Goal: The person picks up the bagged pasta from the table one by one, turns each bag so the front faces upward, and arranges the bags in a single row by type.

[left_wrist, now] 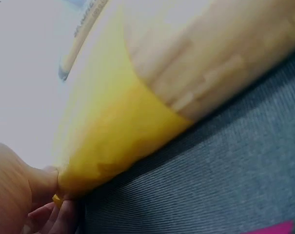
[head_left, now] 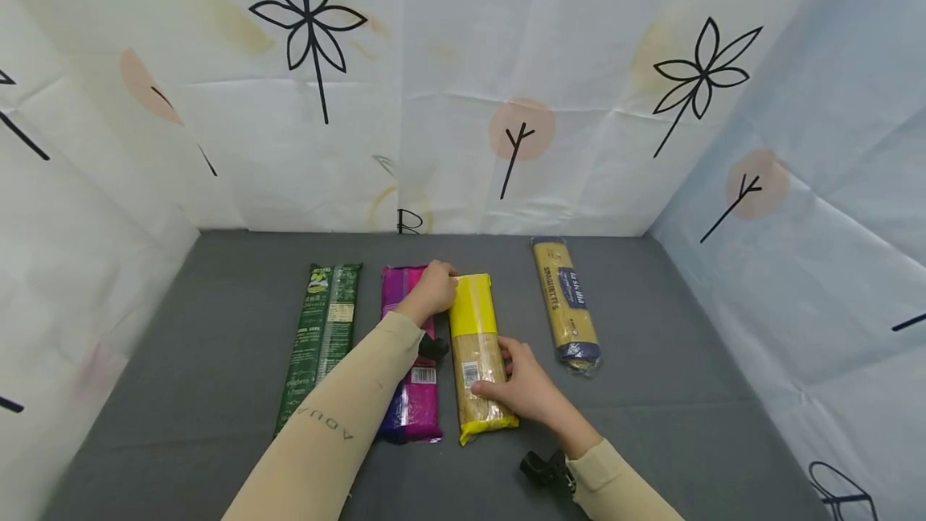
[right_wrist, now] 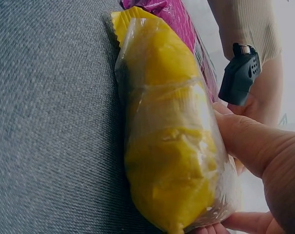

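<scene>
A yellow spaghetti pack (head_left: 477, 352) with a clear window and a barcode lies on the grey cloth, between my hands. At its far end, my left hand (head_left: 436, 289) pinches the yellow tip; in the left wrist view the thumb (left_wrist: 44, 183) and fingers meet at that corner. My right hand (head_left: 528, 387) grips the near right part, thumb on top beside the barcode and fingers along the right side. The right wrist view shows the pack's crimped near end (right_wrist: 171, 180) close up. Partly under my left forearm lies a magenta and purple pack (head_left: 423, 408).
Left of the magenta pack lies a green pack (head_left: 318, 336), its lower part beside my left sleeve (head_left: 340, 416). A spaghetti pack with blue ends (head_left: 560, 296) lies at the right, apart from the others. Printed white sheets (head_left: 463, 87) stand around the grey cloth (head_left: 665, 360).
</scene>
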A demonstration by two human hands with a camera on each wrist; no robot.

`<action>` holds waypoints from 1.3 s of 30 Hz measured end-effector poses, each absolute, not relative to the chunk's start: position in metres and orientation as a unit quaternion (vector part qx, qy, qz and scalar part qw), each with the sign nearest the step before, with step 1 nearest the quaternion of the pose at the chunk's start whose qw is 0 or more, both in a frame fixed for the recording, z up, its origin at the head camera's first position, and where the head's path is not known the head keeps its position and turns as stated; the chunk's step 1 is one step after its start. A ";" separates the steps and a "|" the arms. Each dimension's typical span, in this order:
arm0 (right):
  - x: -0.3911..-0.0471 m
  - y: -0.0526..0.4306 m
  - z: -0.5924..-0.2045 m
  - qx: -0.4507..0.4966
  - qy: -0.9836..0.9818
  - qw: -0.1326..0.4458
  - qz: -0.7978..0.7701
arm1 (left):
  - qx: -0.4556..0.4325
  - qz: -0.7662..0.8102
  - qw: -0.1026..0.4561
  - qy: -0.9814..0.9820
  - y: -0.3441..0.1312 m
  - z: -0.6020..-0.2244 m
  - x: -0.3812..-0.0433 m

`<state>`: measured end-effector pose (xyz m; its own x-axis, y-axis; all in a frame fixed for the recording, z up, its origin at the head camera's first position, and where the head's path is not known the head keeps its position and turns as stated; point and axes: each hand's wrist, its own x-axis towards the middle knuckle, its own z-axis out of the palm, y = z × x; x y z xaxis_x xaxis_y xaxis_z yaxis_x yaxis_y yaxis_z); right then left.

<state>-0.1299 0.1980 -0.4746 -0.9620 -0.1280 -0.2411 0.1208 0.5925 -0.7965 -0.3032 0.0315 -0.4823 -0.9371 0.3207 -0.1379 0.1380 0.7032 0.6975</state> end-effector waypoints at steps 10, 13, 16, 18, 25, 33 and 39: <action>-0.130 0.200 -0.475 -0.011 0.880 0.134 -0.455 | 0.090 0.360 0.110 0.922 0.033 -0.478 -0.304; -0.129 0.198 -0.475 -0.013 0.880 0.133 -0.456 | 0.087 0.357 0.096 0.925 0.032 -0.479 -0.303; -0.130 0.197 -0.475 -0.012 0.881 0.134 -0.453 | 0.088 0.344 0.078 0.932 0.031 -0.480 -0.302; -0.130 0.197 -0.477 -0.011 0.883 0.136 -0.450 | 0.090 0.335 0.069 0.935 0.029 -0.481 -0.301; -0.125 0.200 -0.481 -0.007 0.861 0.142 -0.488 | 0.094 0.396 0.024 0.913 0.019 -0.478 -0.290; -0.118 0.196 -0.481 -0.004 0.826 0.138 -0.546 | 0.120 0.448 -0.033 0.885 0.009 -0.469 -0.277; -0.120 0.188 -0.476 0.001 0.832 0.117 -0.543 | 0.104 0.470 -0.048 0.875 0.002 -0.464 -0.272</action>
